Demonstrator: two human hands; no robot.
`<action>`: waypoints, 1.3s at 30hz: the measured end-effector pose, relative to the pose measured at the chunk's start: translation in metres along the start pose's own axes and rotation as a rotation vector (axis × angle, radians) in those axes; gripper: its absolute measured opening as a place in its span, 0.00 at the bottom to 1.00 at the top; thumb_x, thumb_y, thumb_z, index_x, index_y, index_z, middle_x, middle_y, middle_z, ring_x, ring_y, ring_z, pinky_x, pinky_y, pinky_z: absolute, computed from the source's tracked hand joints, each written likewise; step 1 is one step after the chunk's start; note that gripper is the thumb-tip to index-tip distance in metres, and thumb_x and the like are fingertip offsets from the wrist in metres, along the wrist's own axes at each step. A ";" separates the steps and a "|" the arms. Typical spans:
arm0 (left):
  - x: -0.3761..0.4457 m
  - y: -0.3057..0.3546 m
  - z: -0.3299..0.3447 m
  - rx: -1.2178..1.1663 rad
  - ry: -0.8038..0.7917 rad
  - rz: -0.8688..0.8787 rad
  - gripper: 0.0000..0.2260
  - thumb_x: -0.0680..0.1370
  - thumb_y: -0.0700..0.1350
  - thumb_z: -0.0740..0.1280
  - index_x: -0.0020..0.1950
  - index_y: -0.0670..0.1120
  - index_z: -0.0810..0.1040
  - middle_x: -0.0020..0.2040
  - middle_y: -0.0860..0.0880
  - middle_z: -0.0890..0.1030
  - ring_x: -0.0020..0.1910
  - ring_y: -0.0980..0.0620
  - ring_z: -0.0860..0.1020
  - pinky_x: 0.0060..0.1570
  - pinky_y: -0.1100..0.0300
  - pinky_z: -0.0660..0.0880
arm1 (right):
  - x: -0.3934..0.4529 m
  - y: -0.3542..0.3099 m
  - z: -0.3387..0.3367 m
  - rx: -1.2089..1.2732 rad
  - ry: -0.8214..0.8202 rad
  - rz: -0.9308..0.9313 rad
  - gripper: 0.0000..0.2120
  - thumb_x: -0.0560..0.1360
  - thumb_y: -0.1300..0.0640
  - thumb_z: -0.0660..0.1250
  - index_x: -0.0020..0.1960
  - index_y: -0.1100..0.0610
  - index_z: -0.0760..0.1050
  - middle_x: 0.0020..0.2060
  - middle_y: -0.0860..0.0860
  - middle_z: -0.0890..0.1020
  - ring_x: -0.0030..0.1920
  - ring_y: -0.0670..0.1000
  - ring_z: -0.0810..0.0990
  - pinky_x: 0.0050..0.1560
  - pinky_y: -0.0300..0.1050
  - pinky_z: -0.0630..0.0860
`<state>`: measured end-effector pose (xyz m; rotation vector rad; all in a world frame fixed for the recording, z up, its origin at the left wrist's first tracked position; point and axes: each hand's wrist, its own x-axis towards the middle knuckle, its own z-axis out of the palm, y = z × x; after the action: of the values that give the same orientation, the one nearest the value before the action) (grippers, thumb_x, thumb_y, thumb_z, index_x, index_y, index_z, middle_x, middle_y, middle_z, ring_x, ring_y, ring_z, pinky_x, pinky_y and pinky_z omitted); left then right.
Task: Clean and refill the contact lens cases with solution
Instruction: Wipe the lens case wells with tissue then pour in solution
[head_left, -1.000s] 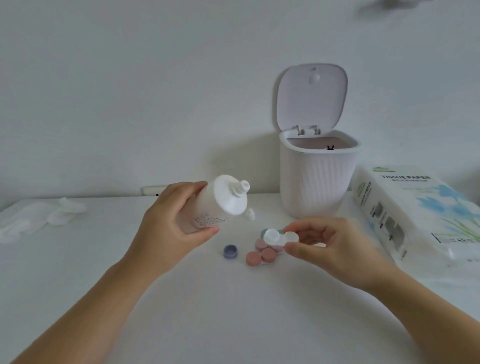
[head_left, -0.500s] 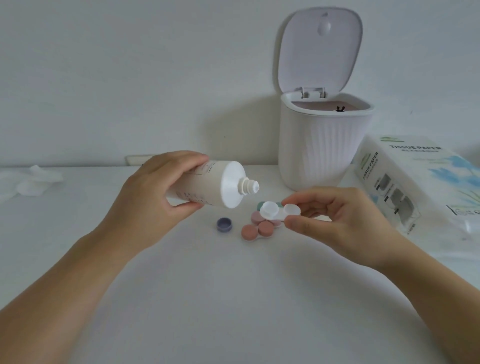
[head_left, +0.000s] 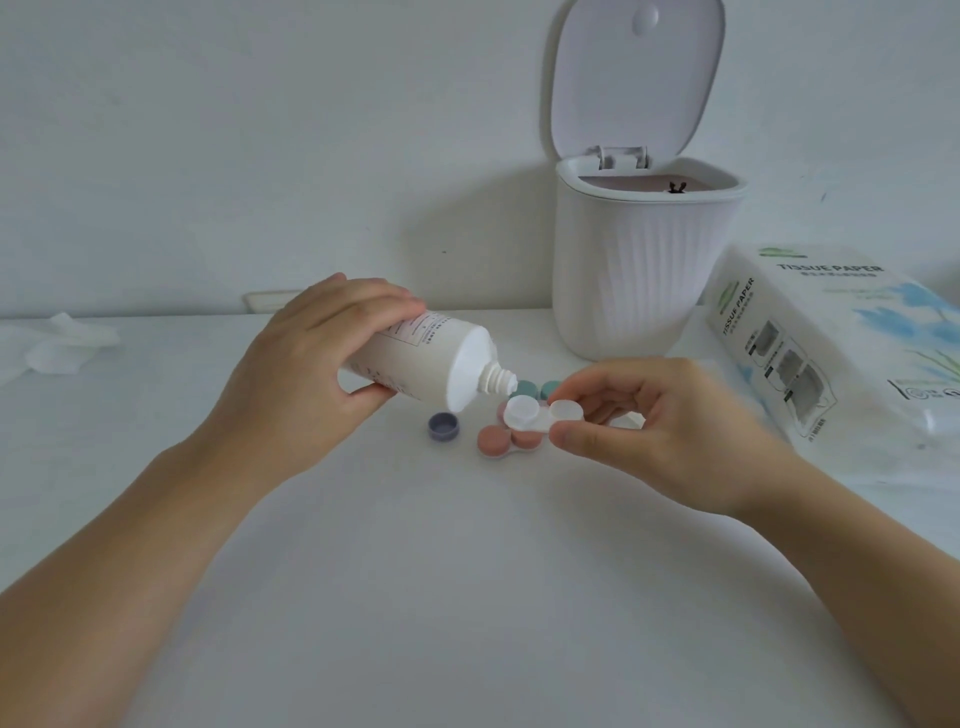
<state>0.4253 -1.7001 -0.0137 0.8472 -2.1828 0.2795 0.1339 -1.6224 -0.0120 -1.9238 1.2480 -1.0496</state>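
Observation:
My left hand (head_left: 311, 374) grips a white solution bottle (head_left: 431, 364), tilted so its uncapped nozzle points down and right. The nozzle tip hangs just above the left well of an open white lens case (head_left: 540, 415). My right hand (head_left: 660, 426) pinches that case by its right end, a little above the table. Below it on the table lie a pink lens case (head_left: 506, 441) and a teal one (head_left: 535, 388), partly hidden. A small purple cap (head_left: 444, 427) sits upside down to the left of them.
A white ribbed bin (head_left: 644, 280) with its lid up stands behind the cases. A pack of tissue paper (head_left: 831, 343) lies at the right. Crumpled tissues (head_left: 57, 348) rest at the far left. A white wall runs along the back of the table.
My left hand has tipped the bottle from nearly upright to nozzle-down and brought it close over the white case. My right hand keeps the case in much the same spot.

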 end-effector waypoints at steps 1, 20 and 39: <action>0.000 0.000 0.000 0.002 0.005 0.008 0.27 0.68 0.35 0.80 0.66 0.42 0.79 0.64 0.47 0.81 0.65 0.49 0.76 0.74 0.50 0.66 | 0.000 0.000 0.000 -0.020 -0.003 -0.001 0.07 0.69 0.49 0.78 0.46 0.46 0.84 0.38 0.41 0.86 0.38 0.38 0.83 0.43 0.30 0.77; 0.003 0.003 -0.001 0.025 0.042 0.077 0.23 0.69 0.33 0.79 0.63 0.41 0.80 0.63 0.45 0.81 0.63 0.46 0.78 0.73 0.49 0.66 | 0.003 0.003 0.003 -0.004 -0.021 -0.004 0.15 0.65 0.38 0.72 0.50 0.42 0.82 0.38 0.39 0.86 0.39 0.39 0.83 0.46 0.38 0.79; 0.005 0.005 -0.004 0.073 0.052 0.127 0.22 0.68 0.30 0.78 0.60 0.40 0.81 0.61 0.44 0.82 0.62 0.44 0.78 0.72 0.47 0.67 | 0.003 0.008 0.002 -0.073 -0.042 -0.044 0.08 0.71 0.47 0.73 0.50 0.43 0.82 0.38 0.38 0.86 0.39 0.38 0.82 0.44 0.32 0.76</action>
<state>0.4223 -1.6972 -0.0067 0.7332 -2.1924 0.4416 0.1331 -1.6281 -0.0190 -2.0268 1.2413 -0.9934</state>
